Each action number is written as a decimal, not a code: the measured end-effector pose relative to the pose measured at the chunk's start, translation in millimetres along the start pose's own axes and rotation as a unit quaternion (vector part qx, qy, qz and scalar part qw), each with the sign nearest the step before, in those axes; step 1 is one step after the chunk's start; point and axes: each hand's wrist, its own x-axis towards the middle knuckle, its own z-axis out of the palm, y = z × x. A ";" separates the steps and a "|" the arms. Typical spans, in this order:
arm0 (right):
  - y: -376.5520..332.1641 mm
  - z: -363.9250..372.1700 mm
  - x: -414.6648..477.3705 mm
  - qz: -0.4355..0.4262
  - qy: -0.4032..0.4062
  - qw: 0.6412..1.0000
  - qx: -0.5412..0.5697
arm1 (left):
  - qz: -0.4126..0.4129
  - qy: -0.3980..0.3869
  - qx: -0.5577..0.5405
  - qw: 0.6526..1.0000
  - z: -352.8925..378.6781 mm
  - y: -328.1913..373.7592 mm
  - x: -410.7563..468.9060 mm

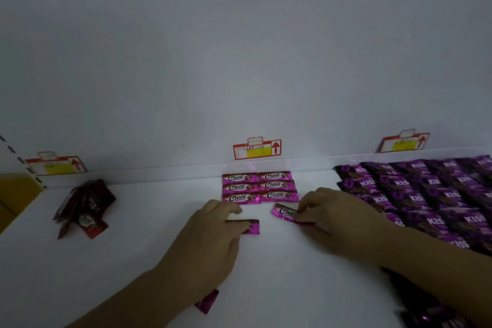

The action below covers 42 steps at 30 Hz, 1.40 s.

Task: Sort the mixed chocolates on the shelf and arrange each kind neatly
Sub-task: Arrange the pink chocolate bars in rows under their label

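Several pink Choco bars lie in two neat columns at the back middle of the white shelf. My left hand pinches another pink Choco bar just in front of the left column. My right hand pinches a tilted pink Choco bar in front of the right column. A further pink bar peeks out from under my left wrist. Purple and black Kiss bars cover the shelf's right side in rows. A loose heap of red-brown bars sits at the left.
Three red and yellow price tags hang on the shelf's back wall: a left tag, a middle tag and a right tag. A yellow surface shows past the shelf's left edge. More dark bars lie at the bottom right.
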 end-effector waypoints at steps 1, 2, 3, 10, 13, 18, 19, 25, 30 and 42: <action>1.5 0.7 0.8 0.004 0.008 1.000 0.009 | 0.002 -0.030 -0.006 1.000 -2.1 5.9 -0.1; 1.9 2.0 2.2 0.010 0.013 1.000 0.019 | -0.002 -0.055 0.001 0.998 -2.7 11.0 -0.3; 1.9 2.9 3.4 0.019 0.014 0.999 0.030 | 0.000 -0.060 0.008 0.998 -2.1 13.3 -1.1; 6.8 13.9 13.6 0.019 0.023 0.998 0.049 | -0.001 -0.082 0.031 0.996 -2.4 4.3 -2.6; 5.7 14.9 16.4 0.013 0.033 0.998 0.046 | -0.016 -0.124 0.060 0.990 -5.5 2.9 -3.1; 5.3 16.4 16.6 -0.010 0.058 0.997 0.041 | -0.036 -0.137 0.050 0.989 -4.8 2.7 -1.9; 6.1 16.7 17.5 -0.015 0.057 0.998 0.034 | -0.025 -0.126 0.046 0.991 -0.3 1.8 -1.2; 10.2 21.1 21.5 -0.019 0.058 0.998 0.018 | -0.021 -0.133 0.065 0.989 3.0 2.3 0.2; 10.2 22.3 23.4 -0.017 0.065 0.997 0.026 | -0.024 -0.136 0.063 0.988 2.6 5.1 0.9; 4.7 19.9 24.4 -0.004 0.064 0.998 0.024 | -0.026 -0.118 0.091 0.988 12.7 -1.4 0.0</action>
